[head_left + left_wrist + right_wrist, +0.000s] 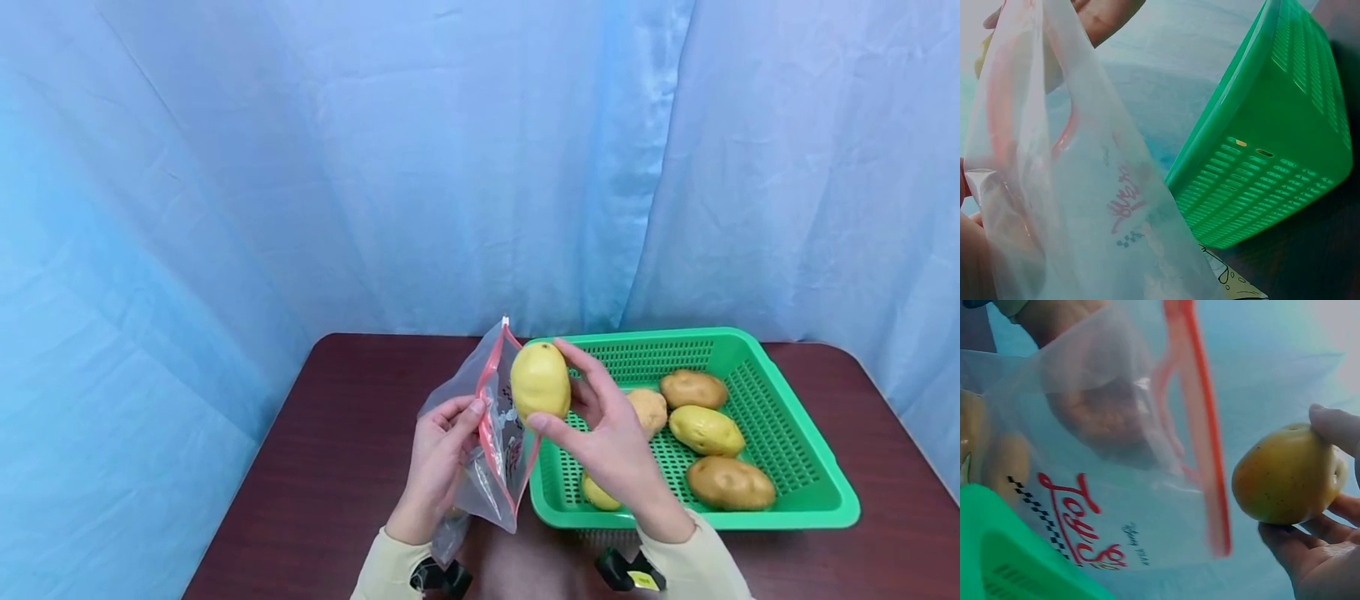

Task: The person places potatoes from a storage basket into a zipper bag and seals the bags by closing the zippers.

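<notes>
My left hand (pixel 438 454) pinches the red-edged mouth of a clear zip bag (pixel 480 479), which gapes toward the right. Between the thumb and fingers of my right hand (pixel 611 433) is a yellow potato (pixel 540 381), held up at the bag's opening. The right wrist view shows the potato (pixel 1288 475) just outside the red zip strip (pixel 1200 425), with a gap between them. Red lettering and a checkered band mark the bag (pixel 1085 512). Through its lower part, tan rounded shapes (pixel 1007 462) show.
A green slotted basket (pixel 806 417) stands to the right with brown potatoes (pixel 729 483) and yellow ones (pixel 707 429) in it. My right forearm crosses its near rim. A dark wooden table (pixel 337 467) lies beneath, and blue curtains (pixel 450 167) hang behind and at the left.
</notes>
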A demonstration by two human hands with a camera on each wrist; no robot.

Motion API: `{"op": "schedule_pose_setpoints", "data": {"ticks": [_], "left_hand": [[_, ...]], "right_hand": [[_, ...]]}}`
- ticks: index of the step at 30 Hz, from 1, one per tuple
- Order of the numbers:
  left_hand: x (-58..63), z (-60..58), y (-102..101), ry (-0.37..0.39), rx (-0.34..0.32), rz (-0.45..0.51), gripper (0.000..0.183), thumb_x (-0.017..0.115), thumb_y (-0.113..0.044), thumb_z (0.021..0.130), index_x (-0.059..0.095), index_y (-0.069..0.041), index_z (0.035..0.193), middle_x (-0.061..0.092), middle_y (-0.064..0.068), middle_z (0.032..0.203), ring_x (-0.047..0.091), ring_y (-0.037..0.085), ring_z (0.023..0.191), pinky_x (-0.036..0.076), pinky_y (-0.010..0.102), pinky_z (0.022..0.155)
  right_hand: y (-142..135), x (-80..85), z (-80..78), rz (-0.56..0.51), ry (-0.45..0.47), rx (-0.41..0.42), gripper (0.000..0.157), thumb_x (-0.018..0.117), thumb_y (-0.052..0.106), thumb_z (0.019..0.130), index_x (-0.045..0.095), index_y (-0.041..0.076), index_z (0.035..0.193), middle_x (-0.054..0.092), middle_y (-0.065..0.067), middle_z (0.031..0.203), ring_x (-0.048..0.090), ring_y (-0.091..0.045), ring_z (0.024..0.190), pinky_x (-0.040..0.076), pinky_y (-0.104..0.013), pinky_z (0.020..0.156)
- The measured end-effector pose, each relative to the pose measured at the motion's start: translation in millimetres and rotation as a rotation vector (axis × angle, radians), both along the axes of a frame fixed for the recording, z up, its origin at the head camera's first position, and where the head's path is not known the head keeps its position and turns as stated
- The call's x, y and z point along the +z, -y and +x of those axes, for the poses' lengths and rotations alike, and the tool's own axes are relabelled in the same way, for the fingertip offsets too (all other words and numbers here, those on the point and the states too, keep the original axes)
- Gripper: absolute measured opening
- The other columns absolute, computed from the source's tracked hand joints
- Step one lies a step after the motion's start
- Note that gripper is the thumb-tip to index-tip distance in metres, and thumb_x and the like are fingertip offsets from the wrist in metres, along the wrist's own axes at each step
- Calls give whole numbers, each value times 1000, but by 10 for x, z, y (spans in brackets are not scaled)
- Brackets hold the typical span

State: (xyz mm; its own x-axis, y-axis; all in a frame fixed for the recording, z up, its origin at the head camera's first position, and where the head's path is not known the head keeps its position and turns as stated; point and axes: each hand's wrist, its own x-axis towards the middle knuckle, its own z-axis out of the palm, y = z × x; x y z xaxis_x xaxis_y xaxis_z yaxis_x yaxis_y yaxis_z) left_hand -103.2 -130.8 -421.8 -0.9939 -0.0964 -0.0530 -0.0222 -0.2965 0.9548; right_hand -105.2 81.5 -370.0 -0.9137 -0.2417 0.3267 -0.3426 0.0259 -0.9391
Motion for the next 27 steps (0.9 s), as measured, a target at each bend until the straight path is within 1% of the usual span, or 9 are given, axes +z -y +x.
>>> {"op": "schedule_pose_setpoints", "data": {"ticks": [3,7,12,14,17,20,22,24,27], "left_hand": [[-4,-8,1,2,-1,6,25,68,-9,100,68,13,113,67,3,84,61,10,69,54,22,66],[-5,-13,8,10,-1,17,24,68,-9,100,69,11,112,68,3,85,61,10,71,54,22,67],[18,-7,26,5,5,34,20,68,-8,100,70,9,111,68,3,85,61,9,71,54,22,67],[31,-8,29,-4,9,49,18,68,-8,100,71,7,110,68,2,84,61,9,70,54,22,66],[48,-23,41,-20,8,80,14,67,-6,100,72,5,108,69,2,84,62,8,69,54,21,66],[73,-39,72,-38,7,106,13,66,-5,100,72,4,108,71,3,87,64,8,72,56,22,68],[93,-47,103,-51,14,113,14,66,-5,101,72,4,109,72,4,89,65,9,73,57,22,69],[114,-53,138,-66,23,106,15,66,-5,101,72,5,110,72,5,89,66,10,73,57,22,69],[148,-73,178,-80,33,95,15,66,-6,101,73,4,110,72,5,88,66,11,73,57,23,69]], "right_hand": [[91,-46,-16,-11,-2,0,78,80,7,91,41,22,157,51,-6,151,61,-20,128,53,-26,97],[170,-134,-32,8,-9,-3,79,83,11,89,42,23,156,52,-4,152,58,-18,132,50,-25,101],[226,-248,-62,60,-87,-25,80,86,11,87,45,20,155,55,0,150,55,-14,135,46,-24,106],[234,-288,-70,114,-151,-60,81,88,13,84,48,17,154,57,1,147,59,-14,129,49,-25,101],[241,-340,-70,223,-250,-125,84,92,18,79,51,14,152,61,0,141,63,-16,114,53,-29,87],[242,-389,-56,338,-317,-169,85,94,24,77,52,13,151,60,-6,143,63,-20,112,55,-34,76],[239,-416,-47,393,-336,-173,85,93,28,78,52,12,150,58,-10,147,63,-26,120,58,-40,80],[231,-437,-42,449,-356,-165,83,92,32,79,53,10,149,55,-12,150,58,-31,132,58,-48,87],[204,-452,-49,512,-413,-136,78,87,42,84,56,8,147,55,-11,151,47,-32,143,49,-55,103]]}}
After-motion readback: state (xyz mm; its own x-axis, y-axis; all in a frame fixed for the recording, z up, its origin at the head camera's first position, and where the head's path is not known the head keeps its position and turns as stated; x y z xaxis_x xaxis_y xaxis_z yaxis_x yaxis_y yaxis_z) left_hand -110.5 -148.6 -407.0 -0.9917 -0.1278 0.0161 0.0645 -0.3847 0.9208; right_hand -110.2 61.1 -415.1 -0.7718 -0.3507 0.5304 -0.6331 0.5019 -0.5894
